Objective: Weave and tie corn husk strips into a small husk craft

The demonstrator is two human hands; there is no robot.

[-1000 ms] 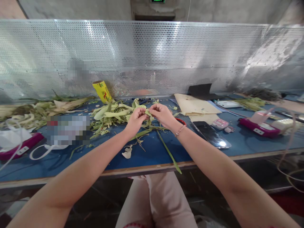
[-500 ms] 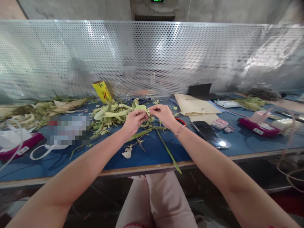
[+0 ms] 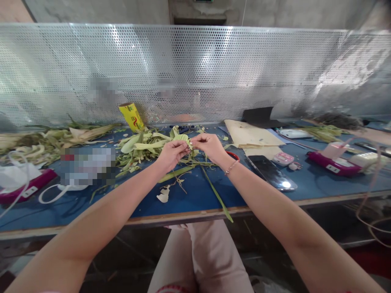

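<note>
Both hands meet over the blue table at a pale green leaf piece [image 3: 182, 138]. My left hand [image 3: 174, 154] pinches its lower edge, with fingers closed. My right hand [image 3: 210, 147] is closed on its right side, fingertips almost touching those of my left hand. Just left of the hands lies a heap of green leaves and husks [image 3: 134, 148]. A long green blade [image 3: 217, 194] runs from below my right hand over the table's front edge. A pale dry scrap [image 3: 163, 194] lies nearer the front.
A yellow tube [image 3: 132, 116] stands behind the heap. Dry husks [image 3: 82, 136] lie left. Right are brown paper [image 3: 252, 134], a phone [image 3: 271, 172], a pink case [image 3: 283, 158] and a purple power strip [image 3: 332, 165]. Another purple strip [image 3: 36, 183] is at far left. A perforated metal screen [image 3: 195, 61] stands behind.
</note>
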